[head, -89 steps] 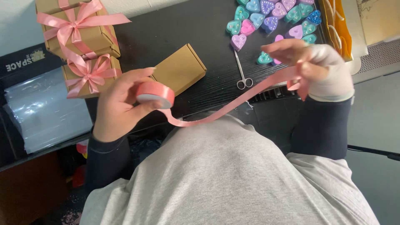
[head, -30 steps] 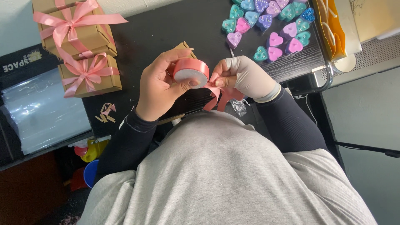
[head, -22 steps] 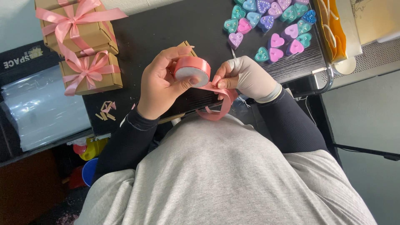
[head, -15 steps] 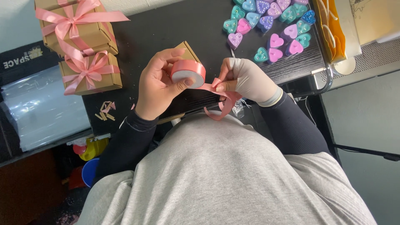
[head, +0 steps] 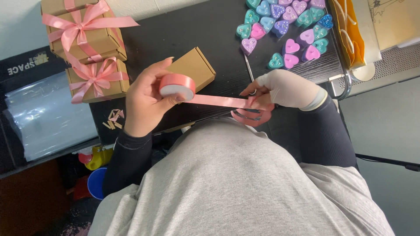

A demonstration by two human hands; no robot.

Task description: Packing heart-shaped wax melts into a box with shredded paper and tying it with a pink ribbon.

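My left hand (head: 146, 98) grips a roll of pink ribbon (head: 177, 85) above the black table (head: 192, 26). A strip of ribbon (head: 218, 101) runs from the roll to my right hand (head: 280, 89), which wears a pale bandage-like wrap and pinches the ribbon's free end; a loop of ribbon curls below it. A plain brown cardboard box (head: 194, 67) lies on the table just behind the roll. Scissors (head: 249, 72) lie partly hidden behind my right hand.
Two brown boxes tied with pink bows (head: 89, 52) are stacked at the table's left. Several heart-shaped candles (head: 286, 30) in pink, teal and purple lie at the far right. Ribbon scraps (head: 113, 119) sit near the front edge. A yellow bag (head: 348, 30) stands right.
My hands were close together at the roll; now my right hand has pulled away to the right, drawing out a straight length of ribbon from the roll.
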